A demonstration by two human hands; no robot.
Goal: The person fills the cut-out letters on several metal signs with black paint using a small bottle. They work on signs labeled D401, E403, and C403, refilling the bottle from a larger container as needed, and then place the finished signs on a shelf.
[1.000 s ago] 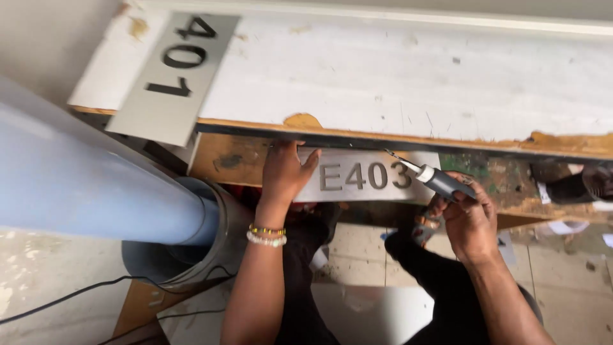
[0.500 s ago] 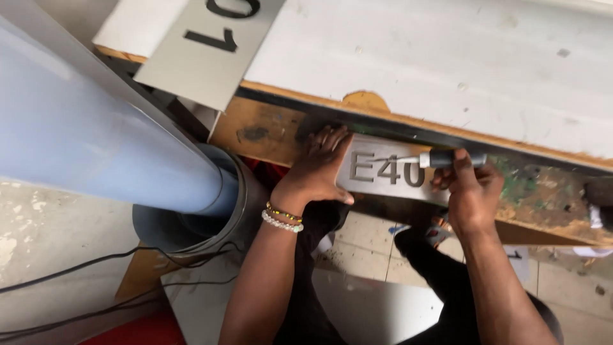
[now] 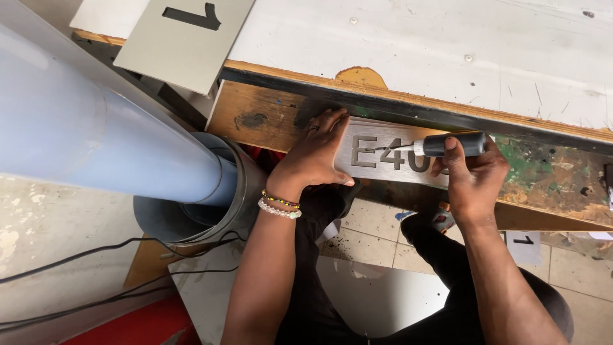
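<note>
The workbench (image 3: 447, 45) edge runs just above both hands, with open tiled floor (image 3: 364, 236) below them. The left hand (image 3: 316, 156) lies flat, fingers spread, pinning the grey sign plate (image 3: 383, 163) (brushed metal) against the bench's side. The right hand (image 3: 469, 176), just beside, grips a dark-handled tool (image 3: 440, 145), tip on the plate.

The right hand (image 3: 471, 179) covers the end of the metal sign (image 3: 383, 153); the grey plate (image 3: 185, 38) (top left) runs off the frame's upper edge.
</note>
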